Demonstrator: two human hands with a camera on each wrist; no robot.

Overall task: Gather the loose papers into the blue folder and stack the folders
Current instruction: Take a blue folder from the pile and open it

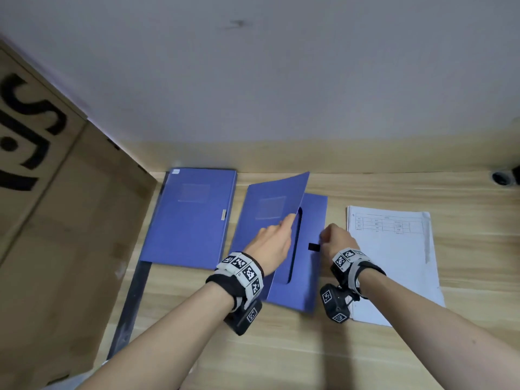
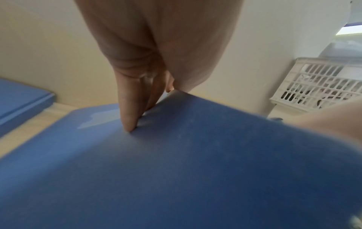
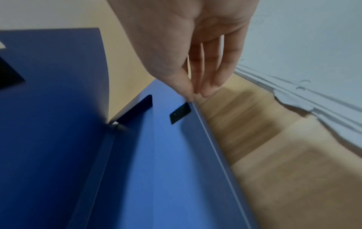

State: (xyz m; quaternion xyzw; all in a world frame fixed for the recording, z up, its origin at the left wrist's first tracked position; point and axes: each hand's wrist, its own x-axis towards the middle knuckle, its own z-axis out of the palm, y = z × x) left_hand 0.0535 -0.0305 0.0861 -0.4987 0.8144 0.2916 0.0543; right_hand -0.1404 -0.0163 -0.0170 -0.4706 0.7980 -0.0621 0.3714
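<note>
The left hand [image 1: 271, 243] lies on the lifted front cover [image 1: 270, 220] of the middle blue folder [image 1: 312, 266], its fingers [image 2: 128, 117] straight and close together with their tips pressing the cover's blue face; the thumb goes behind the cover's free edge, and how it lies there cannot be told. The cover stands tilted up from the folder's lower part, curving away past the fingertips. Just to the right of those fingers, the right hand [image 1: 336, 237] reaches the folder's right-hand flap: in the right wrist view its thumb and fingertips [image 3: 209, 91] come together at the flap's outer edge, just above the small black fastener patch [image 3: 180, 113], though whether they actually pinch the edge or only touch it is unclear. Beyond the right hand's knuckles, further right on the wooden table [image 1: 281, 347], lies the loose stack of white papers [image 1: 394, 263], apart from the folder. To the left of the left hand's fingers a second blue folder [image 1: 191, 218] lies closed and flat, beside a large cardboard box [image 1: 56, 220].
</note>
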